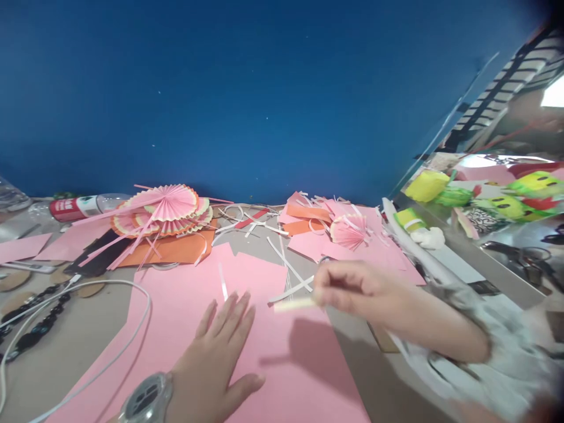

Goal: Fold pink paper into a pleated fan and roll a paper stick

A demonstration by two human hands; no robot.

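Observation:
My left hand (220,346) lies flat with fingers spread on a large sheet of pink paper (167,311). On that sheet, just beyond my fingertips, is a short white strip (222,283). Over the sheet's right edge, my right hand (348,286) pinches one end of a narrow pale yellow strip (293,304), which points left. The hand casts a shadow on the paper. Whether the strip is paper or tape I cannot tell.
Folded pink paper fans (174,205) rest on orange paper (176,249) at the back left, near a plastic bottle (73,208). White paper strips (288,264) lie mid-table. Pink scraps (392,258) and another fan (348,230) sit right. A white cable (143,317) crosses the left.

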